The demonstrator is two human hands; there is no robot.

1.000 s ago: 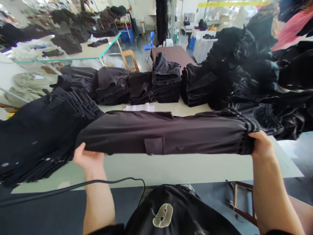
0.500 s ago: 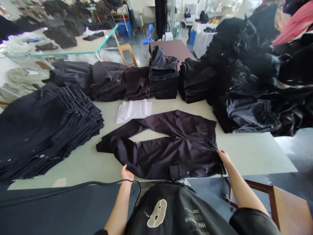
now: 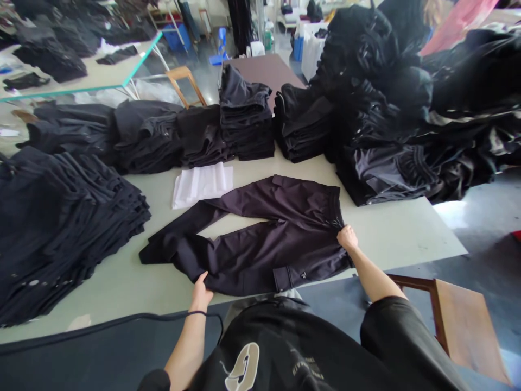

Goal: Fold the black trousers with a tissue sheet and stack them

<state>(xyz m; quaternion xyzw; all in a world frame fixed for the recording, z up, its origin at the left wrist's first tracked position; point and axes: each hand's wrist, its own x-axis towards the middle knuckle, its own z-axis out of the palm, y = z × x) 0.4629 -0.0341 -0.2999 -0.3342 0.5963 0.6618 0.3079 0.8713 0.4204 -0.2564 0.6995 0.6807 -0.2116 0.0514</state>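
A pair of dark cargo trousers [image 3: 260,233] lies spread on the pale table [image 3: 399,233], waistband to the right and legs to the left. One leg is bunched near its lower end. My left hand [image 3: 202,290] grips the near leg's edge, its thumb on top and the other fingers hidden under the cloth. At the waistband, beside the drawstring [image 3: 334,222], my right hand [image 3: 348,237] is closed on the fabric. A flap pocket [image 3: 283,278] with a small light mark faces up on the near leg.
Folded white sheets [image 3: 202,184] lie beyond the trousers. A big stack of dark garments [image 3: 69,217] is at left, with folded piles [image 3: 248,119] along the back and a heap [image 3: 378,92] at right. A black cable [image 3: 122,320] runs along the front edge; a wooden stool [image 3: 468,320] stands right.
The view has shifted to the right. My right hand has moved a little farther along the waistband, away from me, and its fingers are now curled closed. My left hand keeps its hold.
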